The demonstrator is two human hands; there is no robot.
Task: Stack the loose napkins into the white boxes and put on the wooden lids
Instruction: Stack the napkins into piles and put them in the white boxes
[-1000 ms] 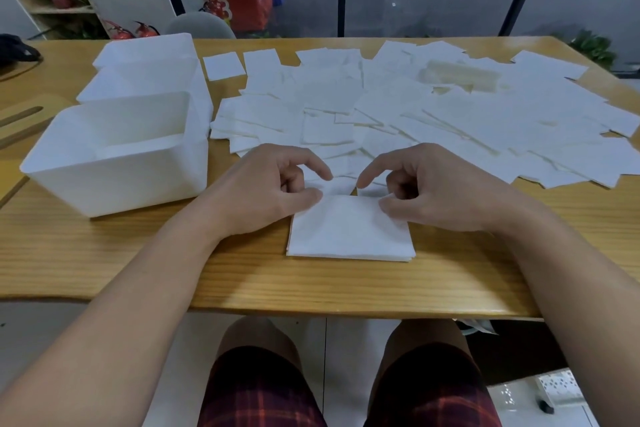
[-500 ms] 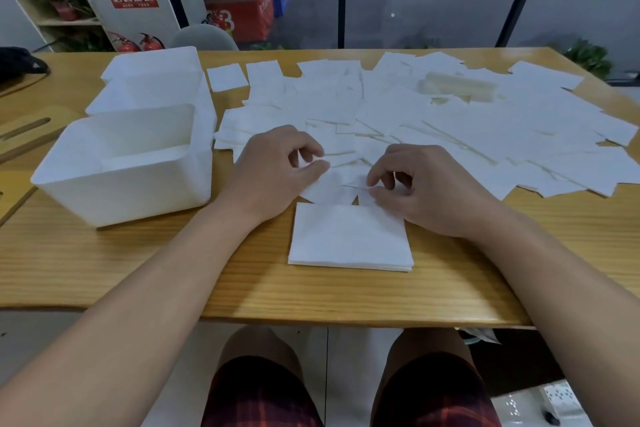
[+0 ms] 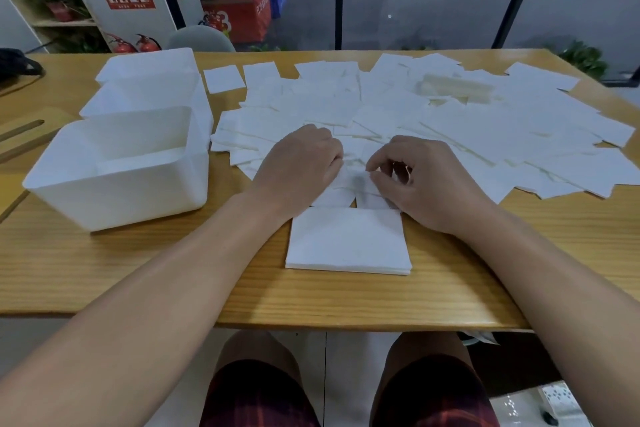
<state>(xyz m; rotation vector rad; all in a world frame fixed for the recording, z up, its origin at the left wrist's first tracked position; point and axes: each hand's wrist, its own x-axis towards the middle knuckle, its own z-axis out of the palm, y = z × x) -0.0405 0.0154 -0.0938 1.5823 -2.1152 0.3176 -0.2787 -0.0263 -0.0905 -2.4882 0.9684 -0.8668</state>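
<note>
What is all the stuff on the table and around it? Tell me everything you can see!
loose napkins: too many to count, white, spread over the middle and right of the table
napkin stack: one, white, near the front edge, between the arms
boxes: three, white, in a row at the left, the nearest one open on top
wooden lids: number unclear, light wood, at the far left edge
table: one, light wood
fire extinguishers: two, red, on the floor behind the table
left hand: one, fingers curled into the loose napkins
right hand: one, pinching a loose napkin
</note>
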